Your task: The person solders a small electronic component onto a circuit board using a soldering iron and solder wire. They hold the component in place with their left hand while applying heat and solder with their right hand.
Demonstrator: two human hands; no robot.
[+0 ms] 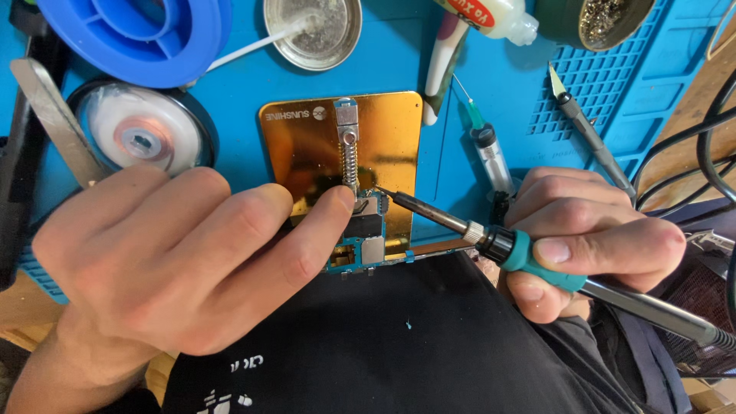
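Count, by clock face around the gold holder plate (pixel 391 130):
- one circuit board (pixel 360 249), on the plate
- one soldering iron (pixel 460 224), 4 o'clock
- two reels: blue (pixel 138 34) at 11, clear (pixel 142 130) at 9
- two round tins: (pixel 313 32) at 12, (pixel 606 21) at 2
- one syringe (pixel 489 146), 3 o'clock
- two hands: left (pixel 169 261), right (pixel 590 238)

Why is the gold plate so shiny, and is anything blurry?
In the head view, the gold holder plate mirrors the light and shows dark reflections near its spring clamp. The left hand looms large and a little soft at the near edge, while the soldering iron in the right hand and the circuit board stay sharp.
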